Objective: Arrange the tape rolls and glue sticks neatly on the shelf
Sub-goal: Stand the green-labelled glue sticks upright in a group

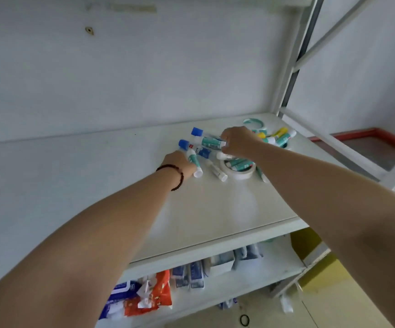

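While the glue sticks (pixel 217 150) lie in a loose heap toward the right back of the shelf (pixel 215 209), I'm watching both hands work into that heap. My right hand (pixel 236 140) is pinched closed on a teal-labelled stick (pixel 212 142), lifted a little over the pile. My left hand (pixel 180 163) is down on the board, fingers curled round a white-capped stick (pixel 195 164) that points toward me. So we're early: sorting, picking sticks out of the jumble, nothing lined up yet by my reading.

Tape rolls: I count one whitish roll (pixel 238 170) lying flat just under the right wrist, with sticks lying across it, and one teal roll (pixel 255 123) at the back, partly hidden. Two, then, that I can make out.

Glue sticks: two blue-capped ones, several white-capped, a couple of yellow-capped beyond the right hand. Roughly ten; the blur and the hand hide too much for an exact count.

Next, I'd say, each held stick needs carrying clear to the open left stretch of the board, set down parallel, caps one way, without dragging neighbours along.

Below, packets (pixel 144 294) sit on the lower shelf (pixel 251 278).
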